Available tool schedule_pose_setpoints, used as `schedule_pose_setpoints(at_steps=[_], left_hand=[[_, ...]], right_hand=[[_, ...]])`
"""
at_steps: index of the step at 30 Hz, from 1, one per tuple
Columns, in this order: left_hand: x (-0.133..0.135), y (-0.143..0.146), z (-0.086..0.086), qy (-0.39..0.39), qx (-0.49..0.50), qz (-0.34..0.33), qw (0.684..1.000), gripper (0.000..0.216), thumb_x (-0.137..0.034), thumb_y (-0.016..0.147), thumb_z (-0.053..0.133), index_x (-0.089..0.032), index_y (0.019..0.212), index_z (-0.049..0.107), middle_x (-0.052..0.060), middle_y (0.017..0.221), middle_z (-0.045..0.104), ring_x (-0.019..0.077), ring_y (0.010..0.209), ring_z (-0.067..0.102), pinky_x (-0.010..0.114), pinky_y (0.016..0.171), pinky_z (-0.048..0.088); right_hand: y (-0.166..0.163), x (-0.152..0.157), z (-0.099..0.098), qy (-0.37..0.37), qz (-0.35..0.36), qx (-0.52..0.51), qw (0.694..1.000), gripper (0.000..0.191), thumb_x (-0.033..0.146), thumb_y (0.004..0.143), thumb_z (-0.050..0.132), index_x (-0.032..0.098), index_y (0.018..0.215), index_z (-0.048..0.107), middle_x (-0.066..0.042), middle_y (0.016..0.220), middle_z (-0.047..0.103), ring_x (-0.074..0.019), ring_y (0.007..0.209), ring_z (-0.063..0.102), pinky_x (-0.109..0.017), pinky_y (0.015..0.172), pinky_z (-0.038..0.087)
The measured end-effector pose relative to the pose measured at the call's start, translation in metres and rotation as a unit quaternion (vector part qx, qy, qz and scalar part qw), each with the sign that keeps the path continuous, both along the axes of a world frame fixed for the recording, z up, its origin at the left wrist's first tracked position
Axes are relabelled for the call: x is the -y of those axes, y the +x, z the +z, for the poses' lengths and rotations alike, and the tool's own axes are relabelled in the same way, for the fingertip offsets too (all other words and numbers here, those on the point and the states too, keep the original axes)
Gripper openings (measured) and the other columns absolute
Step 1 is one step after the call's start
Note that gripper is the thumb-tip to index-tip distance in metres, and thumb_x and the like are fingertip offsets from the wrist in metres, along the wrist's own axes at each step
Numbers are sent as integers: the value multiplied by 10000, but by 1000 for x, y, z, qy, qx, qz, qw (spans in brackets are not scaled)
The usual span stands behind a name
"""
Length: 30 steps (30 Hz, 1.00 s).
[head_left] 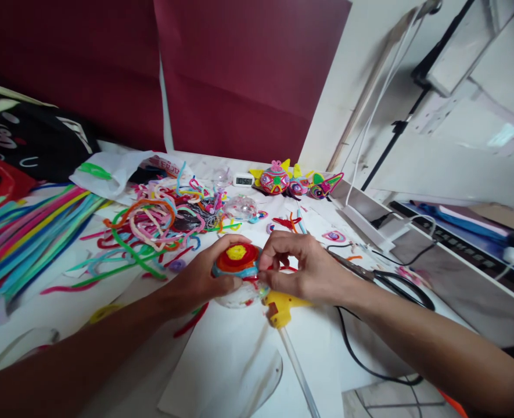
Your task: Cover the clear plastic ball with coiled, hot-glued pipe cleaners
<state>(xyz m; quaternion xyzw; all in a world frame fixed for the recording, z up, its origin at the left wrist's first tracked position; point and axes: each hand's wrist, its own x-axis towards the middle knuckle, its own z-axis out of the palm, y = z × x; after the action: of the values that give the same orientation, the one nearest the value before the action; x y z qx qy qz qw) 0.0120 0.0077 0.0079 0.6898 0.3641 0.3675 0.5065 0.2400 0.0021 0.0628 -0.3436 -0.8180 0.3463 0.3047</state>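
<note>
My left hand [202, 273] is wrapped around the side of a clear plastic ball [237, 298]. Coiled pipe cleaners [238, 255] cover its top: yellow in the centre, then red, orange and a light blue ring. At the ball's right edge, my right hand [302, 264] pinches a red pipe cleaner [289, 269] just below the blue ring. My fingertips partly hide where it meets the ball. Under my right hand lies a yellow hot glue gun [280, 307] with a clear glue stick [300, 371] sticking out of its back.
A tangle of pipe cleaners [152, 226] spreads behind my left hand, with a long bundle [34, 232] at far left. Black-handled scissors [402, 287] and a black cord [348, 342] lie right. Decorated balls [275, 179] and a small digital timer [243, 180] stand at the back.
</note>
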Motion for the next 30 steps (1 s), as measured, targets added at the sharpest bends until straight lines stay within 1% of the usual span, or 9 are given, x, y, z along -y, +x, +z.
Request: schedule_pose_setpoints(at_steps=[6,10,14,17,20,24,27,30], left_hand=[[4,3,4,-8,-5,14,1000,602,-369,721,722,-233,1277,536,39,1192,689,289,1117,645,361,941,512],[4,3,5,-3,-12,15,1000,562,-352,720,702,-237,1248,550,28,1123,693,272,1038,651,349,882,521],[3,3,3,6,-15,7,1000,563,-349,713,697,-226,1244,554,44,1133,695,275,1029,649,355,863,524],[3,4,2,-5,-15,8,1000,569,-347,701,703,-228,1238,557,42,1127,698,271,1007,655,356,854,521],[5,4,5,-27,-5,3,1000,582,-370,706,712,-233,1249,554,45,1139,701,283,1028,655,363,863,514],[5,5,9,-41,16,2,999,570,-390,696,725,-235,1222,565,34,1120,699,290,1064,646,355,887,501],[4,5,9,-40,17,5,999,539,-376,707,716,-236,1206,571,24,1108,695,279,1069,640,337,883,493],[4,5,8,-21,13,4,1000,527,-372,705,708,-230,1196,581,28,1133,693,288,1098,635,348,918,491]], right_hand=[[-2,-2,-3,-7,-23,4,1000,100,84,702,673,169,754,671,0,802,642,-126,703,567,-250,655,450],[-1,-2,-2,-22,-29,7,999,110,93,689,688,181,741,649,15,786,638,-121,690,556,-245,647,439],[-1,-2,-1,-50,-40,18,998,130,109,677,708,189,747,632,29,744,621,-120,667,538,-243,624,422],[-1,-1,-2,-65,-42,22,997,137,113,681,716,190,752,628,34,720,614,-119,653,531,-237,601,404],[1,-1,-2,-30,-23,11,999,123,110,718,712,183,782,638,28,750,614,-118,669,535,-241,612,412],[5,-1,0,61,24,5,998,113,76,788,688,165,852,661,2,829,627,-121,716,556,-252,668,455],[8,-3,2,106,56,16,993,102,72,853,681,155,913,685,-27,880,652,-129,752,576,-260,702,476],[9,-4,4,141,89,40,985,97,75,899,675,147,960,698,-45,904,664,-139,776,587,-269,719,484]])
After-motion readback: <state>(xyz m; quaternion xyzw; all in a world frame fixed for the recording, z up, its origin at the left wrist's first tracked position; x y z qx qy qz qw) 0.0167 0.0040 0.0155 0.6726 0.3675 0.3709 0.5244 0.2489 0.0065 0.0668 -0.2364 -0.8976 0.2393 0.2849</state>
